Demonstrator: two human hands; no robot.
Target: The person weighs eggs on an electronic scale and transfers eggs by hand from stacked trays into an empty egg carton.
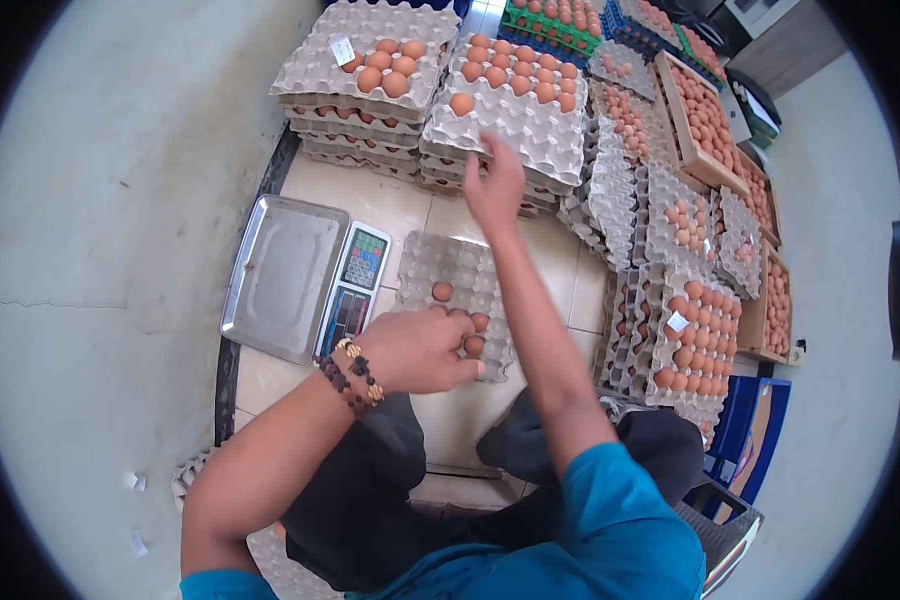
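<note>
- Reaching over a grey egg tray point(422, 256) on the tiled floor point(395, 200), the left hand point(415, 350) lies palm down with curled fingers among the eggs at its near half; whether it grips one cannot be told.
- Extending forward, the right hand point(497, 185) is open, thumb and fingers apart and slightly blurred, at the near edge of the central stack of trays point(510, 125).
- Eggs in the floor tray: one brown egg point(442, 291) sits beyond the left hand's knuckles; others show by its fingers, partly covered.
- Top of the central stack: brown eggs fill the far rows, and a single egg point(461, 104) sits apart from them, nearer the right hand.
- Left of the floor tray: a scale with a metal pan point(288, 275) and a keypad point(363, 262) on the side facing the tray.
- Beyond the scale: a second stack of trays point(315, 75), its top layer bearing a cluster of eggs and a white label point(343, 50).
- Right side: more trays of eggs, including one with a paper slip point(678, 322), beside a wooden crate point(674, 115) filled with eggs.
- Left wrist: beaded bracelets point(353, 372).
</note>
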